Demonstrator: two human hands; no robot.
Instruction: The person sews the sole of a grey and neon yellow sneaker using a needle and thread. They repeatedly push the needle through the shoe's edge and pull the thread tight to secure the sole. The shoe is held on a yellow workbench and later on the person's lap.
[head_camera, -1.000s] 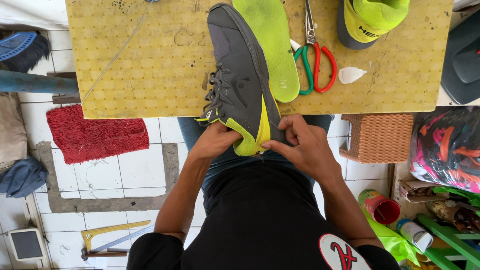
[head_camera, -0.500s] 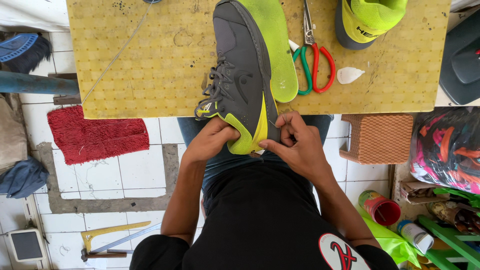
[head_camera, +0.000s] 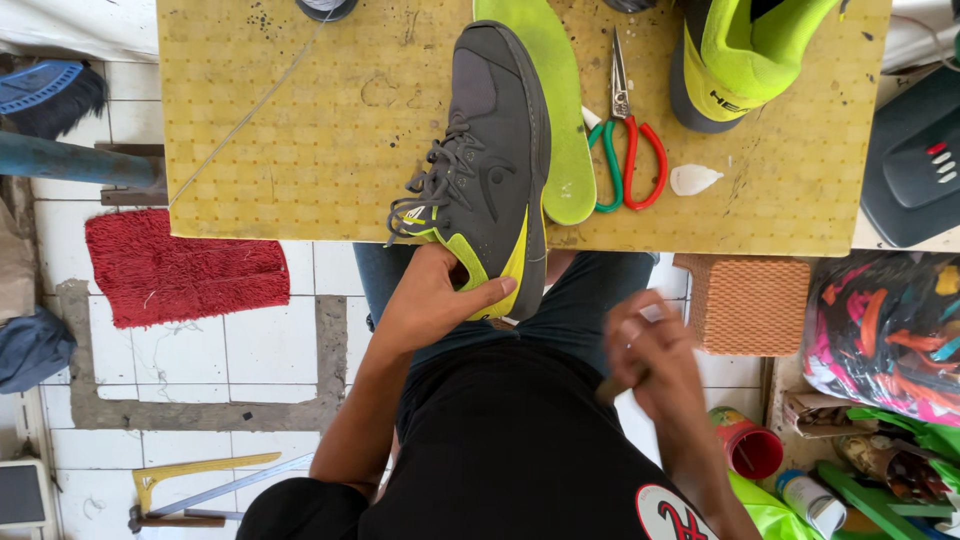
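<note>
A grey shoe (head_camera: 492, 150) with a yellow-green heel lies on its side on the yellow board (head_camera: 300, 130), its heel hanging over the near edge. My left hand (head_camera: 440, 295) grips that heel from below. My right hand (head_camera: 648, 362) is blurred over my lap, off the shoe, and seems to hold a small thin object that I cannot make out. A green insole (head_camera: 556, 110) lies right of the shoe. Scissors (head_camera: 626, 140) with one green and one red handle lie beside it.
A second yellow-green shoe (head_camera: 745, 55) stands at the board's far right, with a small white piece (head_camera: 692, 178) near it. On the tiled floor: a red mat (head_camera: 180, 270), a hacksaw (head_camera: 190, 485), an orange block (head_camera: 752, 305), a red cup (head_camera: 750, 450) and a colourful bag (head_camera: 885, 330).
My right hand has left the shoe's heel and pulled back down to the right over my lap. My left hand keeps its hold on the heel.
</note>
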